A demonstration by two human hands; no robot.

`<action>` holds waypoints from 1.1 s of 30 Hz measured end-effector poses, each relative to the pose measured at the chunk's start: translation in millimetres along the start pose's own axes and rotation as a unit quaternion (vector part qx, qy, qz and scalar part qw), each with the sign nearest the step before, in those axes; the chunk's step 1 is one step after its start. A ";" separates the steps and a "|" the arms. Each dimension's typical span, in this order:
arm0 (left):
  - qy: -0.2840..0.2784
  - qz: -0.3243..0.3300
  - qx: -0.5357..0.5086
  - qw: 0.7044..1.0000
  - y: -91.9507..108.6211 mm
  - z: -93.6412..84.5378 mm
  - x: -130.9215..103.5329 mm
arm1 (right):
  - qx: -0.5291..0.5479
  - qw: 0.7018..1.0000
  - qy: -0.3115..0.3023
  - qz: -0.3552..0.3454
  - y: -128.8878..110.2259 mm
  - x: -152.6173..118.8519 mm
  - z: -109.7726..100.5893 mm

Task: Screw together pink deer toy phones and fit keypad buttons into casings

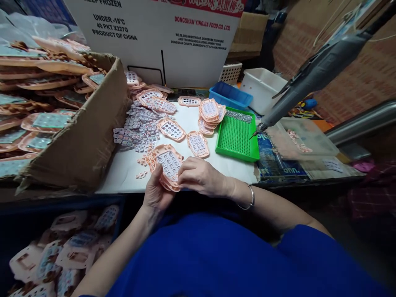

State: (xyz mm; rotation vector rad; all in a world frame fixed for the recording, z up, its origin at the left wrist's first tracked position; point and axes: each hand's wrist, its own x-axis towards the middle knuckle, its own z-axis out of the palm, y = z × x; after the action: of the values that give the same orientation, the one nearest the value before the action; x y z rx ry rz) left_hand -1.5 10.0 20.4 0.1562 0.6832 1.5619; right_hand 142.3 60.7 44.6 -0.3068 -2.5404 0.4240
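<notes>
My left hand (157, 189) is closed round the near left edge of a peach plastic panel (169, 165) fitted with a pale keypad sheet. Its thumb lies on the panel's rim. At the panel's right edge, my right hand (199, 177) has its fingers bent together over the keypad; whatever sits under those fingertips is hidden. Just left of the panel lie small peach pieces (142, 175). Beyond it are a peach panel with open holes (171, 129) and another with a keypad sheet in place (198, 144). A heap of pale keypad sheets (136, 128) spreads to the left.
A cardboard box (83, 128) full of panels stands left. Stacked panels (210, 111) sit beside a green tray (238, 140) holding small metal screws. An electric screwdriver (309, 70) hangs at right, near a blue bin (230, 95). A lower crate (120, 218) holds more parts.
</notes>
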 end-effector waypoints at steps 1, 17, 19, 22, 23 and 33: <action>-0.008 -0.006 -0.001 1.000 -0.8 1.1 1.2 | -0.025 1.000 0.012 -0.008 0.2 -1.1 -2.6; 0.036 0.028 0.020 0.999 26.3 -11.5 -11.7 | -0.351 0.918 -0.056 0.175 51.6 -23.5 -27.5; 0.037 0.033 0.022 0.999 28.4 -15.0 -12.0 | -0.326 0.925 -0.057 0.185 47.0 -10.7 -29.1; 0.033 0.035 0.021 0.999 27.5 -18.9 -9.9 | -0.299 0.929 -0.097 0.195 43.8 23.7 -28.1; 0.031 0.037 0.020 0.999 26.6 -19.9 -9.0 | -0.296 0.925 -0.127 0.204 44.8 36.8 -25.9; 0.025 0.070 0.043 0.996 36.0 -25.4 -11.3 | -0.285 0.904 -0.197 0.250 59.5 92.0 -8.0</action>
State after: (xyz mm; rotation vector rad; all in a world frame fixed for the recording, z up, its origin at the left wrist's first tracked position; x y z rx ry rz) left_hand -43.5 -7.5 21.4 0.2336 0.7943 1.6755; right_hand 78.2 145.2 73.3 -1.2194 -2.9212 -0.1143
